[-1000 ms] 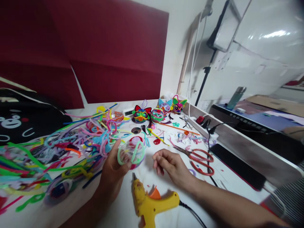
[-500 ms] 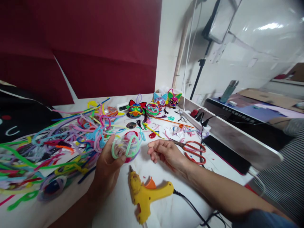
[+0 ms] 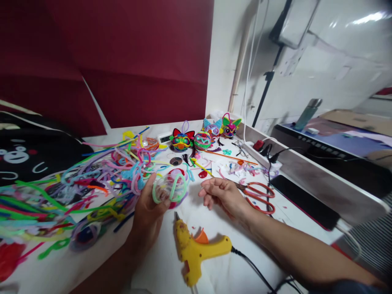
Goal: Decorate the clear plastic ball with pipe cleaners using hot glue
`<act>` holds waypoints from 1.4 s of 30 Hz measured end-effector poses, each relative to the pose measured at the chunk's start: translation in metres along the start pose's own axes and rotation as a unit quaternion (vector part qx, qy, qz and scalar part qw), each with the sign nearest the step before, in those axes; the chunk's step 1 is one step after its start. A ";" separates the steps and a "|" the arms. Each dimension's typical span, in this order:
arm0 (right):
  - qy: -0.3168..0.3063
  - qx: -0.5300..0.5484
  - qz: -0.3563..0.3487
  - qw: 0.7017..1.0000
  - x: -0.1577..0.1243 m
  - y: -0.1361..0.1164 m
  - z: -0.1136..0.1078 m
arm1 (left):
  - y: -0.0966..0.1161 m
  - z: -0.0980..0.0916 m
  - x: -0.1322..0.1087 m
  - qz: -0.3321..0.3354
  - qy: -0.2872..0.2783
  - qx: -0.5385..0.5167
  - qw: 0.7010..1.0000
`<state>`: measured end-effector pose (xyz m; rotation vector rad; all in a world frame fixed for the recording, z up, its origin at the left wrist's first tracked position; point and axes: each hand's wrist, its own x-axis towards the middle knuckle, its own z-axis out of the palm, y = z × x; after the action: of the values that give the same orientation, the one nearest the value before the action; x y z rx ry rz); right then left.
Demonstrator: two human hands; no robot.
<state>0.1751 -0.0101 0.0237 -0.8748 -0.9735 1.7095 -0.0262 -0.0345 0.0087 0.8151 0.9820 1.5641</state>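
My left hand grips a clear plastic ball wrapped with green pipe cleaner loops, holding it just above the white table. My right hand hovers to the right of the ball with its fingers curled loosely and nothing visible in them. A yellow glue gun lies on the table below both hands, its nozzle pointing up towards the ball. Red-handled scissors lie just right of my right hand.
A big tangle of coloured pipe cleaners covers the left of the table. Several finished pipe-cleaner mask balls stand at the back. A black phone and a power strip sit along the right edge. A black bag lies far left.
My right hand has lifted slightly and moved a little farther from me, towards the scissors. The left hand keeps hold of the ball. The view has shifted a bit.
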 end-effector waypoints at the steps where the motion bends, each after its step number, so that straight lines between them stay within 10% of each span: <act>1: -0.005 -0.007 -0.004 1.000 0.000 0.000 -0.001 | 0.001 0.001 -0.001 0.000 -0.003 -0.002 1.000; 20: -0.014 -0.236 -0.085 0.968 -0.011 0.002 0.001 | 0.006 0.010 -0.010 -0.030 -0.015 -0.001 0.999; 42: 0.029 -0.223 -0.137 0.965 -0.001 0.001 -0.008 | 0.008 0.008 -0.015 -0.044 -0.090 -0.010 0.995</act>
<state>0.1820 -0.0097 0.0197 -1.0145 -1.4001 1.2424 -0.0194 -0.0481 0.0192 0.8712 0.8592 1.3967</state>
